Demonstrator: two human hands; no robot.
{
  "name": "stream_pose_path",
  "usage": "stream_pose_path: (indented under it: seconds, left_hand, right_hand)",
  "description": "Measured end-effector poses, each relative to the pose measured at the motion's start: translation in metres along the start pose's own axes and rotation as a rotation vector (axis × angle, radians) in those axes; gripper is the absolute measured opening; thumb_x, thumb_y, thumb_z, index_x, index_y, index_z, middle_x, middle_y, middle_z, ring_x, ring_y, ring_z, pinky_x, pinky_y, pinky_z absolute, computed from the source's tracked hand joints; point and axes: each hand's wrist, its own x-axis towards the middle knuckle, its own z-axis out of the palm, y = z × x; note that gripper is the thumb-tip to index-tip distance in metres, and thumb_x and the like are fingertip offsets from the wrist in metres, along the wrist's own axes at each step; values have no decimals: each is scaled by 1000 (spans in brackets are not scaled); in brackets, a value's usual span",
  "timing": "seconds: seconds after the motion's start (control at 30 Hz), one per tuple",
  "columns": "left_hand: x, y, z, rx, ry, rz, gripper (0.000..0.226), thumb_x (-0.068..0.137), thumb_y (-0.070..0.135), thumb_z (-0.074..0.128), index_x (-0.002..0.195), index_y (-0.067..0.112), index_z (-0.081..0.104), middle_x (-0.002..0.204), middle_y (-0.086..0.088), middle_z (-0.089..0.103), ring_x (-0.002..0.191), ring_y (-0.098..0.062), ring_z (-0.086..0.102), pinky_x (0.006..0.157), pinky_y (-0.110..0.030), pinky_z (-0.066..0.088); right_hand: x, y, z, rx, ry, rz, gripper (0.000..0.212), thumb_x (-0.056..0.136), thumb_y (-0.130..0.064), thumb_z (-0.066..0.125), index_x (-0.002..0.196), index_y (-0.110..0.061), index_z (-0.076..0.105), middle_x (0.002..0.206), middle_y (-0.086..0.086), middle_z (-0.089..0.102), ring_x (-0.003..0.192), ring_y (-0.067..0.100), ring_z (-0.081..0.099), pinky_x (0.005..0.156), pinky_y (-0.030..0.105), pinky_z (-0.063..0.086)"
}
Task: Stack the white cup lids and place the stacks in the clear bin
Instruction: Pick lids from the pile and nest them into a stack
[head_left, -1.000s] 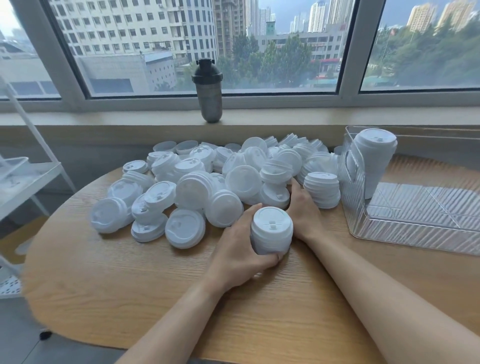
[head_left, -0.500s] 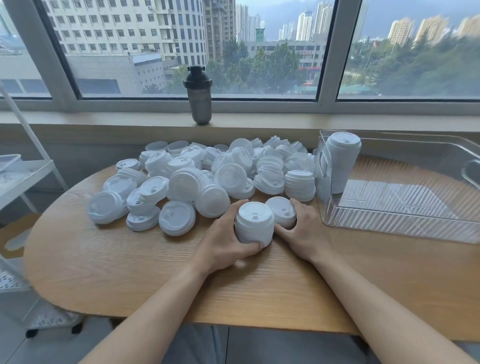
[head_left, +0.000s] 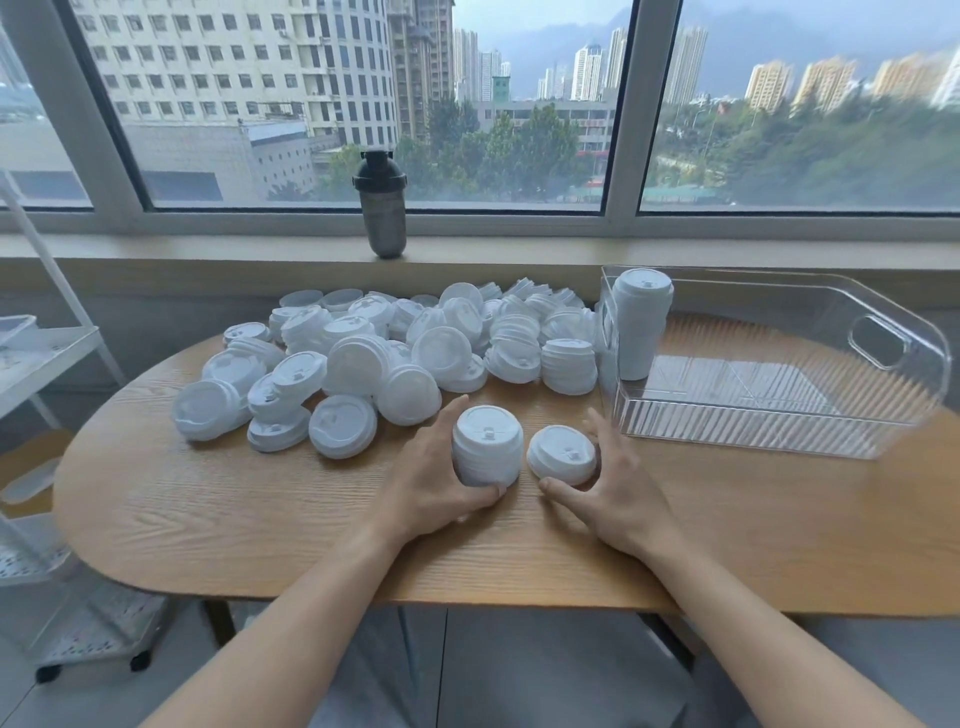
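Left hand: the left hand (head_left: 434, 478) curls around a short stack of lids (head_left: 487, 446) standing upright on the wooden table (head_left: 260, 499); thumb at the near base, fingers wrapped behind the far side
Right hand: the right hand (head_left: 615, 486) cups a single lid (head_left: 562, 455) lying flat just right of the stack; thumb and fingers spread apart around its rim, touching it at the edges
Loose lids: a large heap of white lids (head_left: 395, 353) covers the far half of the table, some already nested in small stacks, others tilted or on their sides
Clear bin: the clear bin (head_left: 779, 421) sits on the table's right side, near the right hand; one tall stack (head_left: 640, 322) stands upright in its far left corner
Background: a dark shaker bottle (head_left: 383, 210) stands on the windowsill; a white shelf cart (head_left: 47, 353) stands at left
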Motion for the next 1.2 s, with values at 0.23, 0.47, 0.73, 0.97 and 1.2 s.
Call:
stream_pose_path:
  seconds: [0.23,0.47,0.73,0.97,1.2]
  left_hand:
    - [1,-6,2,-5,35,-38,108,61,48,92,153,31,36,137,11,56,130,-15,50,110,-33,40]
    - [0,-8,2,-50,34,-18,96,56,58,87,140,37,45,127,22,60,121,-5,56,106,-36,46]
    - [0,-4,3,-16,-19,24,98,57,64,90,142,44,45,126,29,60,118,-2,57,100,-37,52]
    - [0,-5,3,-130,-56,-18,89,64,61,88,139,52,42,127,26,66,119,8,60,103,-34,53]
    - [1,-2,1,-182,-77,-1,89,70,49,92,144,34,47,124,21,70,114,8,63,99,-28,54]
  right_hand:
    - [3,2,1,41,43,13,99,70,-62,81,150,-20,40,117,-13,53,118,12,45,99,24,34]
    - [0,3,2,22,18,-7,84,76,-45,83,146,-16,47,132,-6,55,129,17,44,103,21,30]
    - [-4,-1,-2,203,145,14,77,71,-51,87,135,-19,58,125,-6,55,104,0,55,97,23,46]
    - [-3,-5,-4,352,179,16,71,73,-49,87,133,-24,56,128,-10,59,111,-16,51,86,2,41]
    - [2,-43,9,406,135,-88,80,66,-71,78,132,-31,57,126,-19,60,119,-2,54,101,23,45]
